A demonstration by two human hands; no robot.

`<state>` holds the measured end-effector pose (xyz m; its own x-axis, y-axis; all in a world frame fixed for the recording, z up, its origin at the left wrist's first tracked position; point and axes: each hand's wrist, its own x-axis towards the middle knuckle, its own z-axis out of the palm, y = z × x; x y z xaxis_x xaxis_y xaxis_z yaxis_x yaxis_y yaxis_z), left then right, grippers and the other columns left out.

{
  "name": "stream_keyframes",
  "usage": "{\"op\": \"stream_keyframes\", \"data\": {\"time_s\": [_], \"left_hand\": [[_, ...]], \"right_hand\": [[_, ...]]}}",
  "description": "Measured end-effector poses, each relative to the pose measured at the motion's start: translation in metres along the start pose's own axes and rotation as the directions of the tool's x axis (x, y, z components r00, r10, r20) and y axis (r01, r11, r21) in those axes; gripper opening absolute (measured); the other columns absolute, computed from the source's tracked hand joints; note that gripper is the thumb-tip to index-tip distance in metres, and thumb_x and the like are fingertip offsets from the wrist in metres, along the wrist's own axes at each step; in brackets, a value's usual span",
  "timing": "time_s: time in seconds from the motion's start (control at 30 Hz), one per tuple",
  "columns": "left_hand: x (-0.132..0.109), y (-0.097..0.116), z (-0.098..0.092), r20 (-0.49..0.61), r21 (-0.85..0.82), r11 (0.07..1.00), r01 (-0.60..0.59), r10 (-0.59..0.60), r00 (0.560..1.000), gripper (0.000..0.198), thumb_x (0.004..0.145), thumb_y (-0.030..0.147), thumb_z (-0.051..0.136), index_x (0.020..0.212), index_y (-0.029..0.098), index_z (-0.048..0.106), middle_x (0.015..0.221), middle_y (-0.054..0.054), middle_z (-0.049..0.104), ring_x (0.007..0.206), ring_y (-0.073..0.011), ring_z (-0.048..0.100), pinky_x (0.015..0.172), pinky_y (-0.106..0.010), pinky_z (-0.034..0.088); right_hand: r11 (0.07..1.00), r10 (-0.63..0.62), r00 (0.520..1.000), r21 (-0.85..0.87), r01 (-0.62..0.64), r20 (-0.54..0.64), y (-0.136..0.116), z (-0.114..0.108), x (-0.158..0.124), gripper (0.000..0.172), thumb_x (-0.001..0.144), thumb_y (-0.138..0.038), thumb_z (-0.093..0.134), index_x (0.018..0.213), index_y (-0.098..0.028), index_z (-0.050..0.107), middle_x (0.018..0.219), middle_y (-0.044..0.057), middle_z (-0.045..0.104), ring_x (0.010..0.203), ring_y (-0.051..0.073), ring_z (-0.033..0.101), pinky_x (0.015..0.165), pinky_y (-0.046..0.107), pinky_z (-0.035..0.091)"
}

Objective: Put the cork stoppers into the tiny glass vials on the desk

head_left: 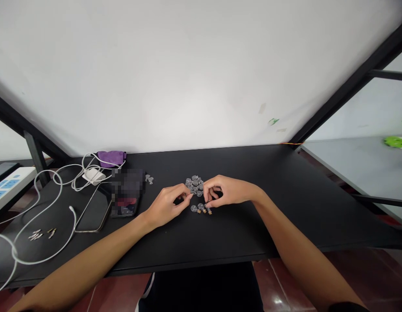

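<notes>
Left forearm (80, 255) and right forearm (301, 247) reach across a black tabletop (240, 225) to a small heap of clear plastic parts (194, 184).

Left hand (165, 206) and right hand (228, 190) meet just in front of the heap, fingers curled and drawn together at the tips; a held piece may be there, but it is too small to tell. Clear round pieces with tan stems (201, 208) lie just below the right hand. All lie loose on the tabletop, so pinching one at a time, low over the surface, should stop them rolling. Farther left, a purple cloth pouch (111, 158) lies among white cables, its contents unseen.
</notes>
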<state>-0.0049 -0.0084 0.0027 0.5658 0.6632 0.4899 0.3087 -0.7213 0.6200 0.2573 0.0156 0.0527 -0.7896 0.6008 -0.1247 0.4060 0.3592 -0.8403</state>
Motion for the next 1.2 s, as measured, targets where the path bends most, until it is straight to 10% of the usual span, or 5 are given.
{"op": "stream_keyframes", "data": {"time_s": [0.4,1.2], "left_hand": [[0.001,0.001,0.000,0.001,-0.004,1.000,-0.009,0.009,1.000,0.014,0.102,0.023,0.055,0.090,0.019,0.059,0.078,0.001,0.058,0.068,-0.0111,0.054,0.067,-0.025,0.045],[0.000,-0.001,0.000,-0.005,0.035,0.999,-0.022,0.022,1.000,0.013,0.102,0.021,0.055,0.089,0.019,0.058,0.078,0.001,0.058,0.072,-0.0122,0.054,0.073,-0.025,0.044]], "right_hand": [[0.984,0.026,0.888,-0.144,-0.104,-0.459,0.019,0.000,0.007,0.025,0.095,-0.044,0.061,0.086,-0.021,0.063,0.072,-0.001,0.057,0.063,0.014,0.047,0.062,0.028,0.041],[0.943,0.062,0.931,-0.285,-0.173,-0.360,0.028,0.002,0.006,0.027,0.099,-0.040,0.056,0.083,-0.020,0.064,0.078,0.001,0.061,0.064,0.015,0.050,0.062,0.028,0.038]]}}
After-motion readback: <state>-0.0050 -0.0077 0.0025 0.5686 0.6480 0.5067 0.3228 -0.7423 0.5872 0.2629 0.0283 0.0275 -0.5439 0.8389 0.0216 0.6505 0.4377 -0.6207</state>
